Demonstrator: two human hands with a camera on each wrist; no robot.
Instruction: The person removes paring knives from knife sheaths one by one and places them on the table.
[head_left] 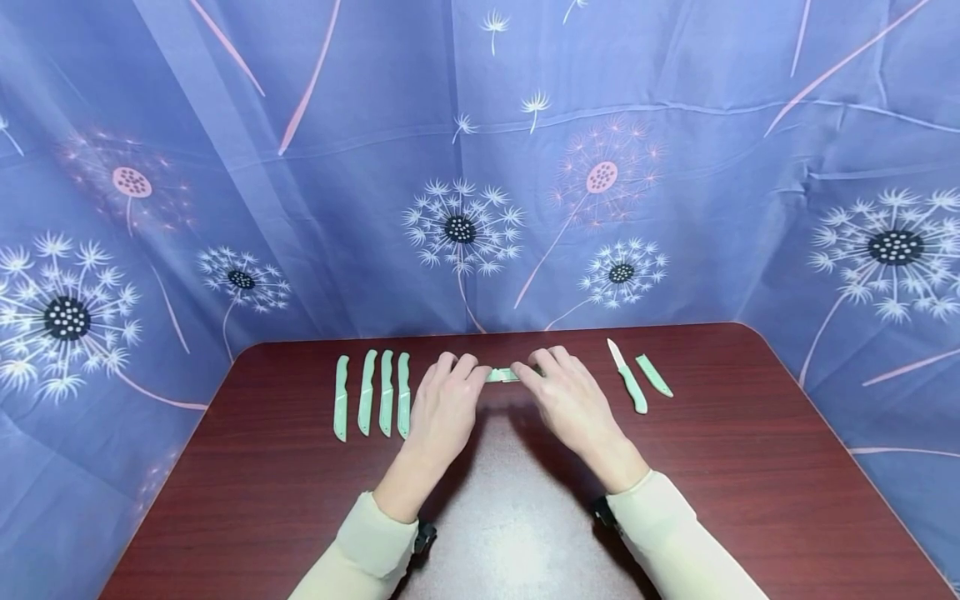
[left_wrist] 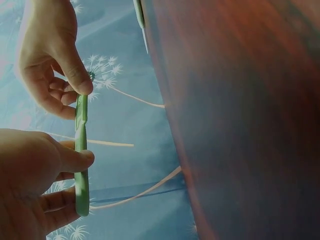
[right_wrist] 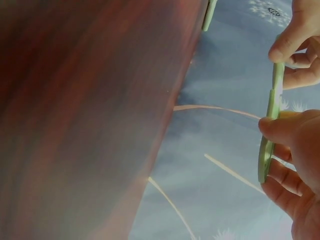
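Observation:
Over the table's far part, my left hand [head_left: 447, 398] grips the light green handle of a small paring knife [left_wrist: 81, 172] between thumb and fingers. My right hand [head_left: 568, 402] pinches its matching green sheath [right_wrist: 268, 147]. Handle and sheath lie in one line and meet between the two hands, with the blade mostly or wholly hidden in the sheath. In both wrist views, the thumbs press on the near face and the fingers curl behind.
Left of my left hand, several sheathed green knives [head_left: 365, 392] lie in a row. On the right lie a bare-bladed knife [head_left: 632, 385] and a loose green sheath [head_left: 655, 376]. A blue dandelion-print curtain [head_left: 360, 208] hangs behind the dark red wooden table [head_left: 757, 467].

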